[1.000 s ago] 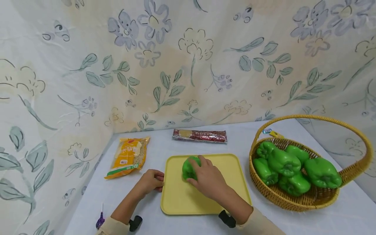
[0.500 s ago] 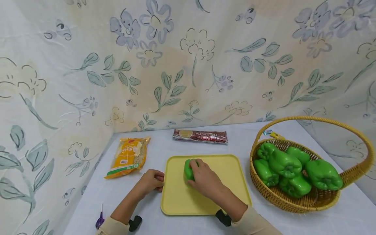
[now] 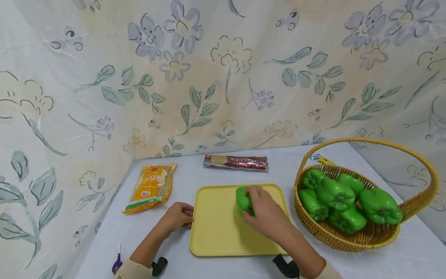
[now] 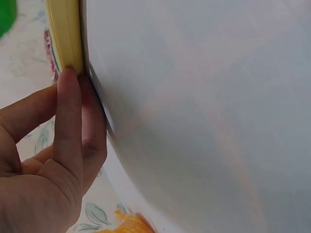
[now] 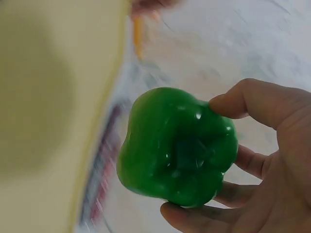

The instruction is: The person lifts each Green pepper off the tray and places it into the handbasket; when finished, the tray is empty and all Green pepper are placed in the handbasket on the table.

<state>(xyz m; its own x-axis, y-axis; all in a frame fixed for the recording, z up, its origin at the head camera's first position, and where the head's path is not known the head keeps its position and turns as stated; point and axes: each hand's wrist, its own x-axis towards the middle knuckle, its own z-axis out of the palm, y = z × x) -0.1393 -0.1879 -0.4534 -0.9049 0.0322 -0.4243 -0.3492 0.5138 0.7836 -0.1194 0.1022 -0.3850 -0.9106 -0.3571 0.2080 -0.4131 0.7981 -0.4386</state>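
Observation:
A green bell pepper (image 3: 244, 198) is held by my right hand (image 3: 266, 211) over the right part of a yellow tray (image 3: 216, 232). The right wrist view shows the thumb and fingers gripping the pepper (image 5: 177, 148) from its sides, lifted off the tray, which carries a shadow. My left hand (image 3: 177, 216) is at the tray's left edge. In the left wrist view its thumb and a finger pinch the tray's edge (image 4: 68, 34); part of the fingertips is hidden. A wicker basket (image 3: 324, 237) with several green bell peppers (image 3: 336, 193) stands to the right.
An orange-and-clear food bag (image 3: 153, 186) lies left of the tray. Behind the tray is a long dark-red packet (image 3: 237, 162). A purple lollipop (image 3: 117, 263) lies at the front left. A small yellow item (image 3: 326, 161) sits behind the basket. A floral cloth (image 3: 223, 77) hangs behind the table.
My right hand has moved to the right with the bell pepper, from the middle of the tray to its right part. My left hand has stayed at the tray's edge.

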